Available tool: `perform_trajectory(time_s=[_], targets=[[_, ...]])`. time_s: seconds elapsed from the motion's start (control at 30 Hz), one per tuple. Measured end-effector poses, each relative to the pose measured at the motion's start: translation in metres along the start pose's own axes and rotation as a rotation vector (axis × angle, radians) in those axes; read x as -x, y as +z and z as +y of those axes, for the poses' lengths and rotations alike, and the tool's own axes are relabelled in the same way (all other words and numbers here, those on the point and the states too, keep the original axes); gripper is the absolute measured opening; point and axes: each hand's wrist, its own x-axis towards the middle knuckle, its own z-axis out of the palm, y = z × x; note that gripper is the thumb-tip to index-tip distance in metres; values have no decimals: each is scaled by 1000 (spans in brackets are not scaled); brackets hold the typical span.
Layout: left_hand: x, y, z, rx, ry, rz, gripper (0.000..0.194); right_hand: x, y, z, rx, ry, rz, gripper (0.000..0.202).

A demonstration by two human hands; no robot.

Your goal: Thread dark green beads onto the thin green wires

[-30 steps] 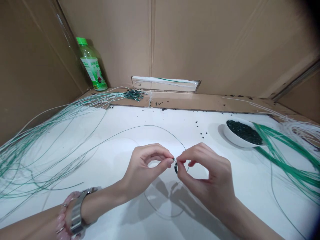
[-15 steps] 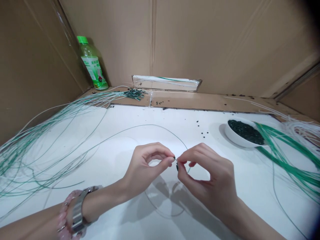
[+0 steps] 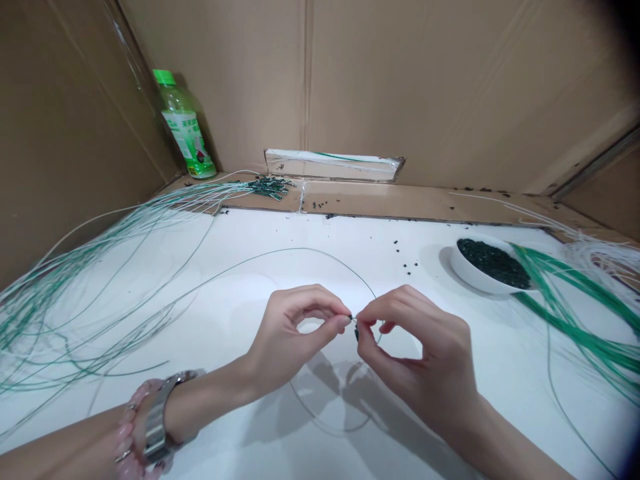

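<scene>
My left hand pinches a tiny dark bead between thumb and forefinger. Close beside it, my right hand is closed in a pinch on a thin green cord, with a few dark beads hanging just under its fingertips. A short bit of cord spans the small gap between the two hands. From the right hand the cord arcs back over the white table toward the left. Exactly how the cord passes through the fingers is hidden.
A white bowl of dark beads stands at the right, beside green cords and white cords. Beaded cord ends lie at the back left, near a green bottle. Cardboard walls surround the white table.
Both hands keep their pinches and have barely moved. The right fingertips sit very slightly farther right.
</scene>
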Motion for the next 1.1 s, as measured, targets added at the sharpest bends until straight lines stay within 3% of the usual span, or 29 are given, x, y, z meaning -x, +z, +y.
perform_trajectory(time_s=[0.5,0.8,1.1], targets=[[-2,-1,-2,-15,44,-9,9,0,1,-1,-16,15,5,15],[-4,0,3,289,-283,-34,5,-3,-1,-3,-16,51,50,14],[-5,1,1,313,-303,-44,4,-1,-1,-5,-2,28,35,15]])
